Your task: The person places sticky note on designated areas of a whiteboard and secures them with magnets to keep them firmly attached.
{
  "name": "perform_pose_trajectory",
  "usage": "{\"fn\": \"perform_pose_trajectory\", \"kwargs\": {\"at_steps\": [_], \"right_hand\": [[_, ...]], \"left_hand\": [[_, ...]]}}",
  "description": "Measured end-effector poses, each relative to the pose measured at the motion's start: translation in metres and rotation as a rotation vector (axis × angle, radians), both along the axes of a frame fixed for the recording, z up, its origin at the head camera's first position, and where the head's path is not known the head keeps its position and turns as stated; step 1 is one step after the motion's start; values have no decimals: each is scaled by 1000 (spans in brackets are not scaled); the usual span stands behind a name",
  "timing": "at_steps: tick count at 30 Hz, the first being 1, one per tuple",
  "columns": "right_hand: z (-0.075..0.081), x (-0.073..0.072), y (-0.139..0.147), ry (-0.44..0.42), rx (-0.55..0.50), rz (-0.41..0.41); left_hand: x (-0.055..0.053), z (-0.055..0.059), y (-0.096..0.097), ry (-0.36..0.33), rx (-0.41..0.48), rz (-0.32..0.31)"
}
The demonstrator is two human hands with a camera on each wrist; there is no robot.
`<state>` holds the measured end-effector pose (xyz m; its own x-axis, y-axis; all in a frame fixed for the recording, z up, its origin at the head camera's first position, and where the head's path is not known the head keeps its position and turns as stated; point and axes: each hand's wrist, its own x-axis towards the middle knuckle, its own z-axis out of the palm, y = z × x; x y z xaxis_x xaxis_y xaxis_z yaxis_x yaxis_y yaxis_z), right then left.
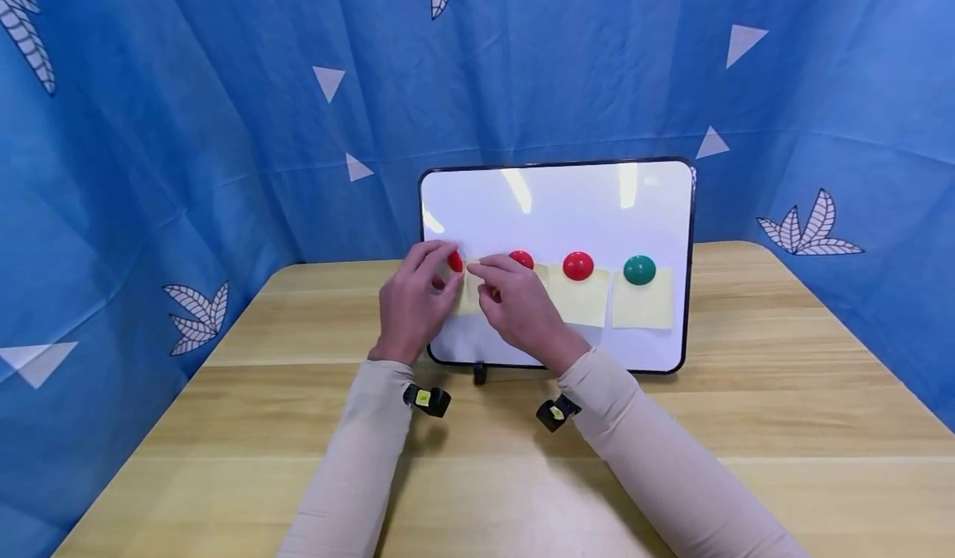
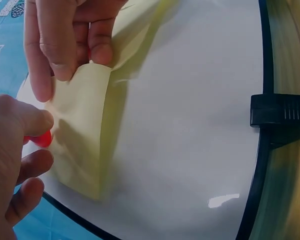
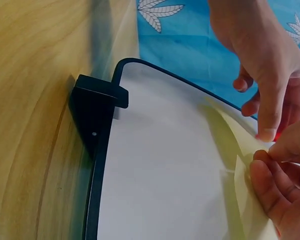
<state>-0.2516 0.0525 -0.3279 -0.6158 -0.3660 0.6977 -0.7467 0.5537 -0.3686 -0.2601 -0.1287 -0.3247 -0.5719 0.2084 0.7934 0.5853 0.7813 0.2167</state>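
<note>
A whiteboard (image 1: pixel 477 201) with a black frame stands tilted on the table, bearing a row of pale yellow sticky notes. My left hand (image 1: pixel 414 301) holds a round red magnet (image 1: pixel 456 261) between thumb and fingers at the upper edge of the leftmost sticky note (image 2: pixel 80 145). From the other side, my right hand (image 1: pixel 525 305) pinches that note near its upper right corner with its fingertips. In both wrist views the note's lower part curves off the board. The right hand partly covers the second note and its red magnet (image 1: pixel 521 259).
Farther right, another red magnet (image 1: pixel 578 265) and a green magnet (image 1: pixel 639 269) each sit over a sticky note's top edge. A black stand foot (image 3: pixel 97 95) clips the board's lower edge. Blue patterned curtain (image 1: pixel 224 110) surrounds the wooden table (image 1: pixel 492 492).
</note>
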Motion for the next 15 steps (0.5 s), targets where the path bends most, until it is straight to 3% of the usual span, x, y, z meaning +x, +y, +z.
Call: {"fn": "perform_pose_trajectory", "kwargs": {"at_steps": [6, 15], "right_hand": [[3, -1, 0, 13, 17, -7], [4, 0, -1, -15, 48, -7]], "left_hand": [[0, 3, 2, 33, -49, 27], [-1, 3, 3, 26, -80, 66]]}}
